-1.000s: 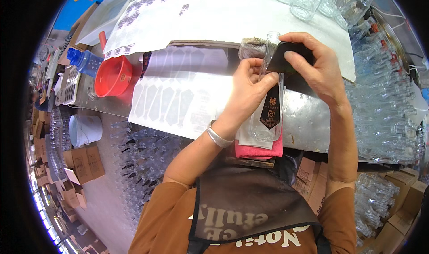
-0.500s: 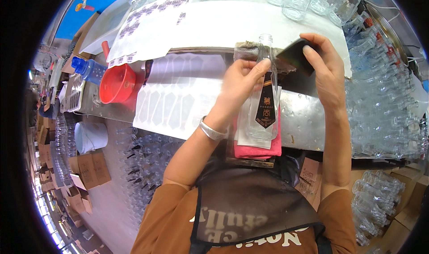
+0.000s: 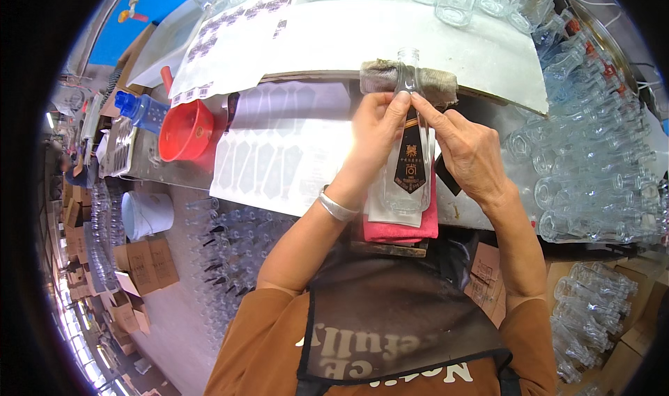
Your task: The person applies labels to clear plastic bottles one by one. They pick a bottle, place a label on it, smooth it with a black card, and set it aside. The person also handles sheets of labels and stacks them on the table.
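A clear glass bottle [image 3: 407, 205] with a black, tie-shaped label [image 3: 410, 165] lies in front of me, its neck away from me. Its neck rests on a rolled grey cloth [image 3: 440, 84], its base on white sheets over a folded pink cloth [image 3: 390, 231]. My left hand [image 3: 378, 128] is closed at the bottle's shoulder, thumb pressed at the label's top end. From the other side my right hand [image 3: 474, 152] reaches in, index finger touching the same spot. A flat black card-like piece [image 3: 446, 177] is tucked under its curled fingers, partly hidden.
Label sheets [image 3: 282, 149] lie left of the bottle, beside a red plastic cup [image 3: 187, 131] and a blue bottle [image 3: 143, 110]. Clear bottles [image 3: 585, 166] crowd the right side, with more along the far edge. Bottles [image 3: 240, 257] and a white bucket [image 3: 148, 213] stand on the floor.
My right hand has come down and left to the bottle's shoulder, bringing the black piece low beside the bottle. My left hand stays at the label's top.
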Motion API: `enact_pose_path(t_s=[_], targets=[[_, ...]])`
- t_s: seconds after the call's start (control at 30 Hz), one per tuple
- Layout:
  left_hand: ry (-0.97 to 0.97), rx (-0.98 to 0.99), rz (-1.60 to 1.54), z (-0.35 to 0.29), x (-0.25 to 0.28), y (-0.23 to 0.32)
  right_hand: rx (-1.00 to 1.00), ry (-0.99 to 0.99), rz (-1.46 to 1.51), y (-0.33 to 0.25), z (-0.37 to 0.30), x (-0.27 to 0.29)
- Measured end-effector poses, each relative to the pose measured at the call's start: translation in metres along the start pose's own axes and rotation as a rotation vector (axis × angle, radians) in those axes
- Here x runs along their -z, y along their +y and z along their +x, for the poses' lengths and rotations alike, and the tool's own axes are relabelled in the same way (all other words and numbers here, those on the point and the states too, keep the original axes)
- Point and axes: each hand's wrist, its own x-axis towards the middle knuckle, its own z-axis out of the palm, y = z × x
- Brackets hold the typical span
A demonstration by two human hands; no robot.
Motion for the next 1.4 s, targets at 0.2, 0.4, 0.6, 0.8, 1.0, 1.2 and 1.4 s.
enact_pose_path(t_s=[0.2,0.4,0.6,0.8,1.0,1.2,1.4], targets=[[0.027,-0.041,-0.037,0.002,-0.005,-0.007,0.013,0.033,0.132,0.008,-0.002,-0.007],[-0.054,0.175,-0.042,-0.021,0.012,0.012,-0.634,0.338,1.168,0.052,-0.022,-0.006],[-0.215,0.049,0.066,-0.058,0.018,0.006,-0.621,0.309,1.241,0.024,-0.013,0.000],[-0.234,0.031,0.017,-0.057,0.017,0.003,-0.166,0.178,0.479,0.002,0.030,0.025],[-0.237,0.033,0.006,-0.059,0.015,0.007,-0.004,0.153,0.326,-0.003,0.039,0.029],[-0.264,0.063,0.020,-0.059,0.013,0.015,0.199,0.201,0.099,-0.019,0.057,0.033],[-0.231,0.034,0.035,-0.061,0.014,0.010,0.378,0.167,0.087,-0.028,0.037,0.025]])
